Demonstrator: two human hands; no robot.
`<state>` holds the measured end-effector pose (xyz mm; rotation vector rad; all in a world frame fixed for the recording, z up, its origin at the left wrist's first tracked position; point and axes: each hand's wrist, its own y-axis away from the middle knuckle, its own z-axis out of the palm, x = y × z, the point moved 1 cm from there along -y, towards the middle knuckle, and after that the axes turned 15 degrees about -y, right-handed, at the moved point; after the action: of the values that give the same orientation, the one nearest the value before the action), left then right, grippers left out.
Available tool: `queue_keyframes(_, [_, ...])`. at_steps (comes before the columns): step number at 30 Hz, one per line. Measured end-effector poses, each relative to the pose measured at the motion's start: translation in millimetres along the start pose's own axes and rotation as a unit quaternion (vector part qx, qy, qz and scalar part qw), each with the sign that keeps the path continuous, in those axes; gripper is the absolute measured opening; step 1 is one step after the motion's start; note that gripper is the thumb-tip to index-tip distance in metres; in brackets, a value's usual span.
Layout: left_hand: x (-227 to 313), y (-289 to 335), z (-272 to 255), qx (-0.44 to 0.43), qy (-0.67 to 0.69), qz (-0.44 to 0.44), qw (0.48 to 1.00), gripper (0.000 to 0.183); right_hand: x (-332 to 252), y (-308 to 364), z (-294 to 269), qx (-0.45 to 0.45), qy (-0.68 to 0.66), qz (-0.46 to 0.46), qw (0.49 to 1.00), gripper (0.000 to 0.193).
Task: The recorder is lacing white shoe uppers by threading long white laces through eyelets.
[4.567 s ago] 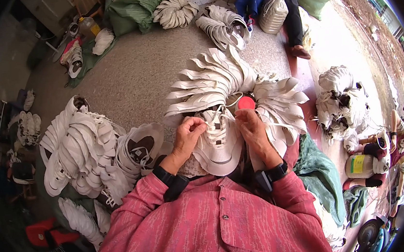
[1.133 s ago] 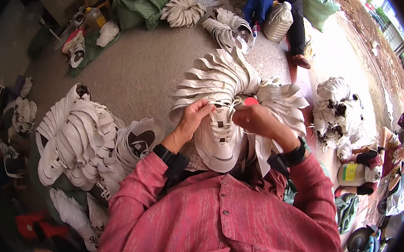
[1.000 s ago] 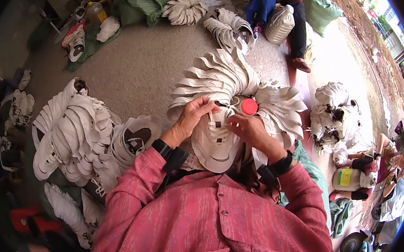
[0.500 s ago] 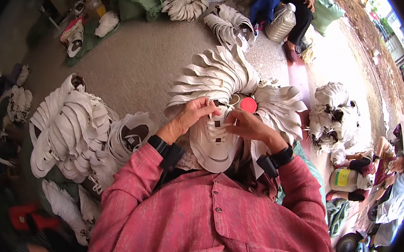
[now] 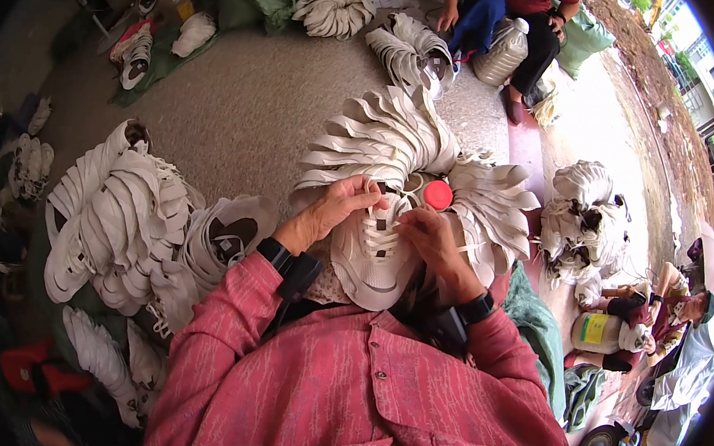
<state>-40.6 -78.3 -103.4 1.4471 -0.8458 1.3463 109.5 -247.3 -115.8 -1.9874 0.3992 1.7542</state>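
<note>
A white shoe upper (image 5: 367, 278) with crossed white laces (image 5: 380, 240) lies in front of my body, toe toward me. At its far end, by the tongue, my left hand (image 5: 340, 207) is closed in a pinch on a shoelace. Lower along the lacing, on the right edge of the upper, my right hand (image 5: 433, 240) pinches the lace too; its fingertips partly hide the strand. Just beyond my right hand sits a red round lid (image 5: 438, 195). Behind it fans a stack of white shoe uppers (image 5: 375, 139), and another fanned stack (image 5: 497, 201) lies to the right.
A heap of white uppers (image 5: 116, 220) lies at left, beside a nested bundle (image 5: 229, 231). More uppers (image 5: 584, 218) are piled at right. Across the concrete floor (image 5: 218, 116) a seated person (image 5: 525, 0) is near a large plastic jug (image 5: 502, 52). Green cloth (image 5: 535, 335) lies by my right elbow.
My right hand has shifted down a little along the lacing. The left keeps its pinch at the tongue end. The whole view has tilted slightly, showing more of the seated person.
</note>
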Motion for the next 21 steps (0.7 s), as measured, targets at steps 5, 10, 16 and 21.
queue_keyframes(5, [2, -1, 1, -0.011, -0.021, -0.008, 1.0, 0.019, -5, -32, -28, -0.197, 0.092, 0.156, 0.964, 0.028])
queue_keyframes(10, [2, -5, 0, -0.006, -0.003, -0.028, 1.0, 0.018, 4, -42, -31, -0.088, 0.123, 0.155, 0.976, 0.027])
queue_keyframes(16, [0, -3, -1, -0.02, 0.014, -0.008, 1.0, 0.02, 13, -46, -20, -0.107, 0.221, -0.111, 0.963, 0.018])
queue_keyframes(21, [2, 0, -3, -0.034, 0.04, -0.008, 0.999, 0.036, 17, -63, -23, -0.208, 0.306, 0.004, 0.929, 0.017])
